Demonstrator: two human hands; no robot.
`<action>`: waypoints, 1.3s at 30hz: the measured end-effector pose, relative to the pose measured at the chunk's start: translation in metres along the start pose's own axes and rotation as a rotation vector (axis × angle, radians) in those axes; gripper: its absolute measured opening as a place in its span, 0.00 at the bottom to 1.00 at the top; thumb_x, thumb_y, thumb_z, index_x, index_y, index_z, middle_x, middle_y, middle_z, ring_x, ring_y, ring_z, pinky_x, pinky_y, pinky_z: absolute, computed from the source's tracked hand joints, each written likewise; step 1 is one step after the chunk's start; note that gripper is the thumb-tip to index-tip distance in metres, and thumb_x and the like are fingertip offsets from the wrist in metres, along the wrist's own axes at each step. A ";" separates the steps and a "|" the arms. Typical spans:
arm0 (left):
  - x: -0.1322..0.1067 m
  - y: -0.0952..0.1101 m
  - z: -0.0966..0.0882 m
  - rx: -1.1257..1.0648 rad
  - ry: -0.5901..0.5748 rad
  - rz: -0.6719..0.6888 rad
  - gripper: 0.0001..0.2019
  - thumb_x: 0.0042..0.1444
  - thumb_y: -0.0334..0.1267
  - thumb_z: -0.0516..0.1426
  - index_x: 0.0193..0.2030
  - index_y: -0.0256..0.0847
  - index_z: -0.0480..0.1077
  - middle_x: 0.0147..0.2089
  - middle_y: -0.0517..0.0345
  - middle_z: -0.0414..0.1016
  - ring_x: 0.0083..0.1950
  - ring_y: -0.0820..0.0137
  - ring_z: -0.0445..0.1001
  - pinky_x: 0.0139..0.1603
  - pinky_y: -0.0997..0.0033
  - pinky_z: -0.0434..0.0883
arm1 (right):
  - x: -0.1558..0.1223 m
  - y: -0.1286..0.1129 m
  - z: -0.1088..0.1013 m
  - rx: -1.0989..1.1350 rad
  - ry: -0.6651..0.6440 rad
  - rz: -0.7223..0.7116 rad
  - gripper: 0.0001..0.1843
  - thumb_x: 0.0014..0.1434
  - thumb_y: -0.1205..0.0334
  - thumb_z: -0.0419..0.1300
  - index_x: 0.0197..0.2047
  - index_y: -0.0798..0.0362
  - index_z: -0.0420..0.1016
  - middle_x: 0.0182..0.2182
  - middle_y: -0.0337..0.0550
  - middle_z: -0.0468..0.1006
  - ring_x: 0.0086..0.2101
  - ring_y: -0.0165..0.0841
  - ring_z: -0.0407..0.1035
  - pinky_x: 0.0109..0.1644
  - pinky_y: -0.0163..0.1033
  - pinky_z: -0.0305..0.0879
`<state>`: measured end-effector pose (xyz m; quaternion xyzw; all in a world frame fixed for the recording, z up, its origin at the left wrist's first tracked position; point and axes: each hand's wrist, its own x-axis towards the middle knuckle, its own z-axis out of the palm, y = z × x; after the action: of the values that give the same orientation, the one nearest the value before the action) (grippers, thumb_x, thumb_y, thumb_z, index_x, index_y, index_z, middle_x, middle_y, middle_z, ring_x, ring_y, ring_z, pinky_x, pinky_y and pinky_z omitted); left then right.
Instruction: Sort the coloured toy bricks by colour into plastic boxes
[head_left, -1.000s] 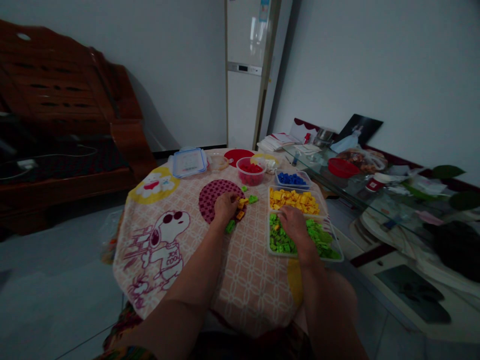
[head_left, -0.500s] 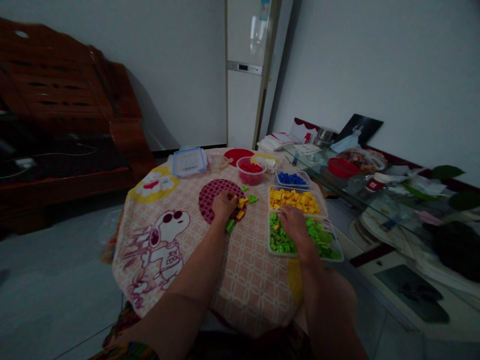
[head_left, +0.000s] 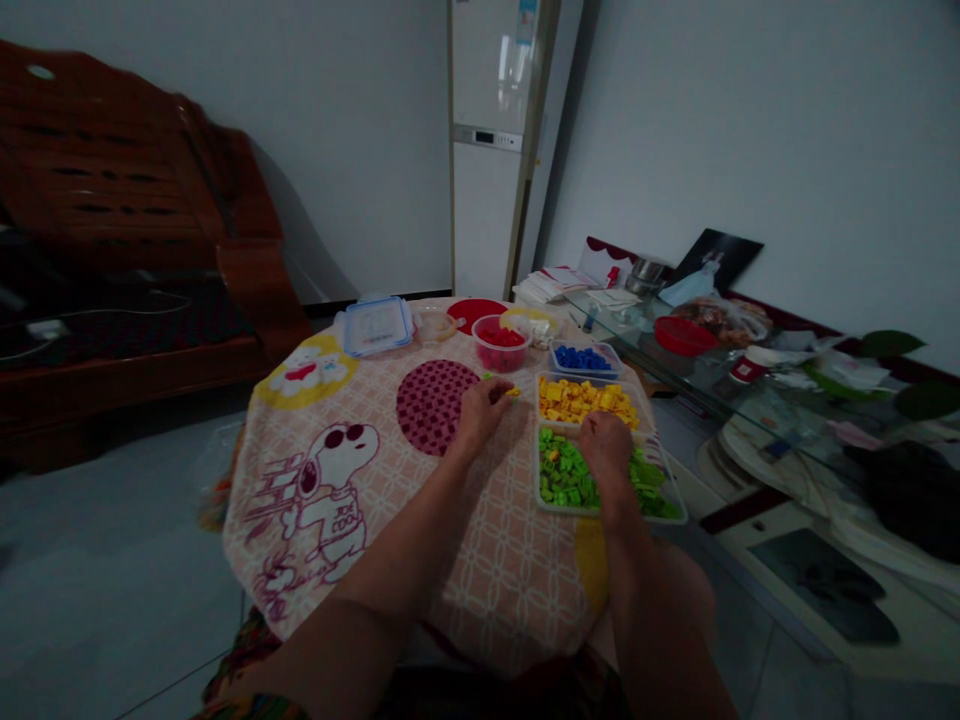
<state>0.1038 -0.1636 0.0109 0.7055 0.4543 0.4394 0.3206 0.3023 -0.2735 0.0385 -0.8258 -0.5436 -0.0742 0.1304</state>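
Note:
My left hand (head_left: 481, 412) is closed in a pinch beside the round maroon patch (head_left: 429, 405) on the tablecloth. A small yellow toy block (head_left: 513, 392) sticks out from its fingertips. Just behind the knuckles shows a bit of a green block (head_left: 487, 376). Over the divider of a clear plastic tray (head_left: 541, 500), my right hand (head_left: 606, 442) has its fingers drawn together at the edge of the yellow blocks (head_left: 577, 398). What they hold, if anything, is hidden. Green blocks (head_left: 566, 470) fill the tray's near compartment, partly covered by this hand.
Behind the tray is a small box of blue blocks (head_left: 581, 357). A round tub of red blocks (head_left: 501, 342) stands at the table's back, with a blue-rimmed lidded container (head_left: 377, 325) to its left. A cluttered glass table (head_left: 675, 372) adjoins on the right.
My left hand has shifted right, off the maroon patch; the loose yellow and green blocks there are mostly out of sight. My right hand has moved slightly right and its fingers have closed.

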 end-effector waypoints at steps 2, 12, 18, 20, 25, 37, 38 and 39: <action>-0.004 0.009 0.016 -0.015 -0.089 0.090 0.14 0.57 0.26 0.60 0.48 0.39 0.81 0.48 0.51 0.84 0.45 0.68 0.81 0.52 0.69 0.76 | -0.001 -0.003 -0.003 -0.021 -0.026 -0.009 0.19 0.69 0.65 0.51 0.42 0.58 0.85 0.41 0.56 0.84 0.40 0.38 0.75 0.44 0.38 0.60; -0.004 0.005 0.004 0.138 -0.084 0.078 0.15 0.59 0.26 0.57 0.50 0.38 0.81 0.48 0.51 0.84 0.47 0.67 0.80 0.53 0.69 0.74 | -0.002 -0.006 -0.005 -0.057 -0.052 -0.011 0.19 0.69 0.65 0.51 0.44 0.58 0.84 0.43 0.56 0.84 0.41 0.39 0.76 0.45 0.39 0.61; 0.001 -0.018 -0.036 0.380 -0.028 -0.179 0.12 0.60 0.32 0.57 0.43 0.40 0.82 0.41 0.53 0.85 0.42 0.66 0.80 0.45 0.71 0.72 | -0.003 -0.007 -0.005 -0.058 -0.045 -0.030 0.19 0.69 0.65 0.51 0.44 0.59 0.84 0.43 0.56 0.84 0.42 0.39 0.75 0.45 0.39 0.61; 0.002 -0.023 -0.044 0.442 0.020 -0.190 0.12 0.61 0.33 0.57 0.44 0.40 0.82 0.44 0.52 0.85 0.44 0.65 0.80 0.46 0.71 0.72 | -0.003 -0.007 -0.005 -0.059 -0.042 -0.032 0.19 0.70 0.65 0.50 0.43 0.59 0.84 0.43 0.56 0.84 0.43 0.39 0.75 0.45 0.39 0.61; 0.003 -0.022 -0.049 0.493 0.071 -0.181 0.13 0.61 0.33 0.57 0.48 0.39 0.81 0.48 0.50 0.84 0.46 0.65 0.80 0.47 0.71 0.71 | -0.002 -0.007 -0.005 -0.057 -0.052 -0.039 0.18 0.69 0.66 0.51 0.43 0.58 0.84 0.42 0.55 0.84 0.42 0.39 0.76 0.45 0.39 0.60; -0.002 -0.016 -0.044 0.622 -0.119 -0.279 0.10 0.57 0.42 0.63 0.44 0.47 0.83 0.41 0.54 0.85 0.43 0.64 0.80 0.37 0.73 0.66 | -0.003 -0.008 -0.006 -0.060 -0.050 -0.042 0.19 0.70 0.65 0.51 0.43 0.58 0.84 0.43 0.55 0.84 0.43 0.39 0.75 0.46 0.39 0.61; -0.002 -0.016 -0.044 0.626 -0.132 -0.279 0.10 0.57 0.42 0.64 0.44 0.48 0.83 0.41 0.54 0.85 0.43 0.63 0.80 0.37 0.73 0.66 | -0.003 -0.008 -0.006 -0.059 -0.048 -0.043 0.19 0.69 0.65 0.51 0.43 0.58 0.84 0.43 0.55 0.84 0.43 0.39 0.75 0.46 0.39 0.61; -0.002 -0.016 -0.044 0.633 -0.144 -0.276 0.10 0.56 0.42 0.64 0.43 0.48 0.83 0.42 0.54 0.85 0.44 0.63 0.80 0.37 0.72 0.67 | -0.003 -0.008 -0.006 -0.058 -0.048 -0.041 0.19 0.69 0.65 0.51 0.43 0.58 0.84 0.43 0.55 0.84 0.43 0.39 0.75 0.46 0.38 0.61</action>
<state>0.0573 -0.1567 0.0145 0.7311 0.6353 0.1785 0.1735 0.2936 -0.2746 0.0448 -0.8194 -0.5611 -0.0728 0.0921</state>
